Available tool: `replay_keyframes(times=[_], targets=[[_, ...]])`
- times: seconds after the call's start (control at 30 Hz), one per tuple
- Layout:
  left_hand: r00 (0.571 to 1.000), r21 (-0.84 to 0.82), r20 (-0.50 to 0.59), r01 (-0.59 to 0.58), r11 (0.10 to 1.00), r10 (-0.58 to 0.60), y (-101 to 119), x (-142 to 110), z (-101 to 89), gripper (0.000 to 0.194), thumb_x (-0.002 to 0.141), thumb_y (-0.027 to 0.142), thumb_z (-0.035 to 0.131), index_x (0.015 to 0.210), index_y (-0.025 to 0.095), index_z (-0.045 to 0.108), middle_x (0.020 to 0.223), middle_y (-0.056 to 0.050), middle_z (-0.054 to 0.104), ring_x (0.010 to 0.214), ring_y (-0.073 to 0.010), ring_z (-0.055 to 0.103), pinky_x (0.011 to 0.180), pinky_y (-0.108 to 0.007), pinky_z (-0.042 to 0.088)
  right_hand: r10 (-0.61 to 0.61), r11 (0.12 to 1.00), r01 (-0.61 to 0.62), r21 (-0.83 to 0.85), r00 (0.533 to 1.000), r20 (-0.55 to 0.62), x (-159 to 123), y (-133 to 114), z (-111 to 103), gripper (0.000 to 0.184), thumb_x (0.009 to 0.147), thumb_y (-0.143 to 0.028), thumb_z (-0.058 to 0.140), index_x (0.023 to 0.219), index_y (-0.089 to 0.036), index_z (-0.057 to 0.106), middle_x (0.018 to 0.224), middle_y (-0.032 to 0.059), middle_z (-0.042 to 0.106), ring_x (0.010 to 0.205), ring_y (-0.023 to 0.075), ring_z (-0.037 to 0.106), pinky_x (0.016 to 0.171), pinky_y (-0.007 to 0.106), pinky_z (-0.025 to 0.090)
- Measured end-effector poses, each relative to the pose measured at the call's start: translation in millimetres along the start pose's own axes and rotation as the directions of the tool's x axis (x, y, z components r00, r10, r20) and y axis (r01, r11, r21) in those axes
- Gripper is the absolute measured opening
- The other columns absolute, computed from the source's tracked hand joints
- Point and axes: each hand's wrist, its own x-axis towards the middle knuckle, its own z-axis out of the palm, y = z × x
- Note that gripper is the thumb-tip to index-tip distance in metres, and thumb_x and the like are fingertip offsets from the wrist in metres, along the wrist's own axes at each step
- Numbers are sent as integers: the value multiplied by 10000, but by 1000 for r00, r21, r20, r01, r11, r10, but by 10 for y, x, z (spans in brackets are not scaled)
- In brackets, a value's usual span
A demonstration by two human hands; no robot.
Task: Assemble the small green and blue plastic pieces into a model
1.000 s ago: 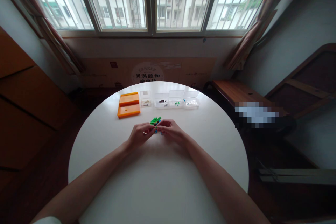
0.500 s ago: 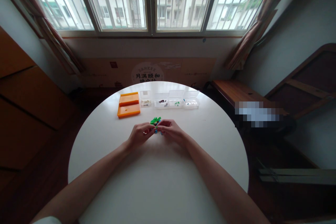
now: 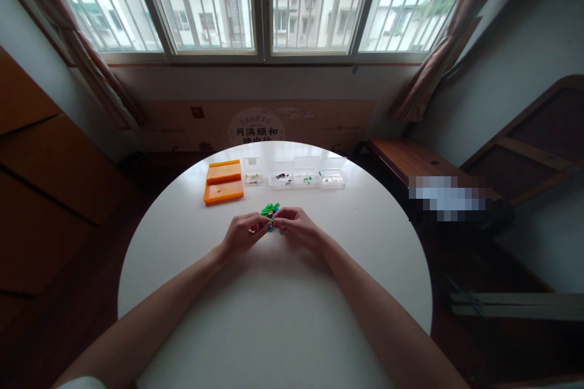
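Note:
Both hands meet over the middle of the round white table (image 3: pixel 274 316). My left hand (image 3: pixel 243 233) and my right hand (image 3: pixel 295 226) pinch a small green and blue brick model (image 3: pixel 270 211) between their fingertips. The fingers of both hands are curled closed around it. A ring shows on my left hand. Most of the model is hidden by the fingers; only its green top shows.
An orange tray (image 3: pixel 223 182) in two parts lies at the back left of the table. Beside it stand several small clear plastic boxes (image 3: pixel 305 173) with tiny pieces inside. A wooden bench (image 3: pixel 410 164) is to the right, and a window runs behind.

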Motion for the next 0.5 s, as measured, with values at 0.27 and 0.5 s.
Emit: replay_keyframes(times=[0.27,0.5], targets=[[999,-14,-24,-37,999,36,-11,-4,9,130,808,244,579,844,154,665,652,-15,605,525,-69,498,524,-172,401,4,1000,-4,-9,1000,0,7,20,-15,290,636,-365,727,795,-132,664,645,5,601,524,77,470,510,218,344],[998,-25,-45,-54,998,53,-6,3,10,142,802,242,591,888,161,672,646,-12,604,521,-66,497,518,-168,403,19,1000,-19,-9,1000,0,12,19,-15,315,629,-393,724,795,-130,674,672,21,626,539,81,492,521,219,353]])
